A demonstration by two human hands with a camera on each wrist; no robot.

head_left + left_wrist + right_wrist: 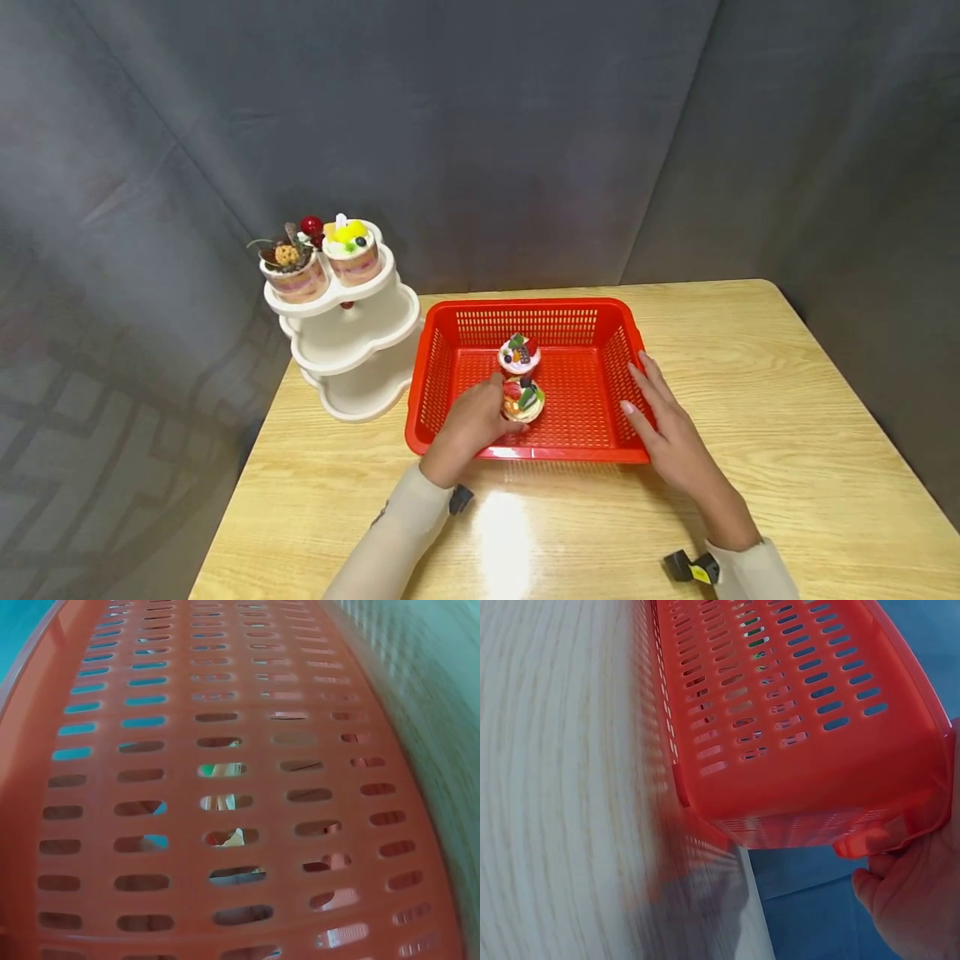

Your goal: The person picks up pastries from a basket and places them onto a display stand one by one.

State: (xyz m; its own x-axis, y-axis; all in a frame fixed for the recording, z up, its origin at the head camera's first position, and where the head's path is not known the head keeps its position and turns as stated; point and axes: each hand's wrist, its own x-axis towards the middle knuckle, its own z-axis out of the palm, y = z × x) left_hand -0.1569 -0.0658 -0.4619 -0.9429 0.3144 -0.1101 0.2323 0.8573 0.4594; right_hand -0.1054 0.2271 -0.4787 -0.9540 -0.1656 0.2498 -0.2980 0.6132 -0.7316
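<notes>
Inside the red plastic basket [577, 454], my left hand [475, 417] pinches a small cupcake [525, 400] topped with cream, strawberry and a green leaf. The thumb is in front of the cupcake, the fingers behind. A second cupcake [519, 357], with white cream, a chocolate piece and berries, sits just behind it. My right hand [671, 433] holds the basket's right rim, its thumb reaching inside; in the right wrist view curled fingers [885, 881] show under the rim. The left wrist view shows mainly the basket's slotted wall [255, 780], which hides most of the left hand.
Left of the basket stands a white tiered stand [352, 333]. Its top tier carries a chocolate-topped cake cup [296, 279] and a fruit-topped cake cup [352, 258], with red cherries [312, 226] behind. The wooden table [787, 400] ends at a grey curtain [510, 150].
</notes>
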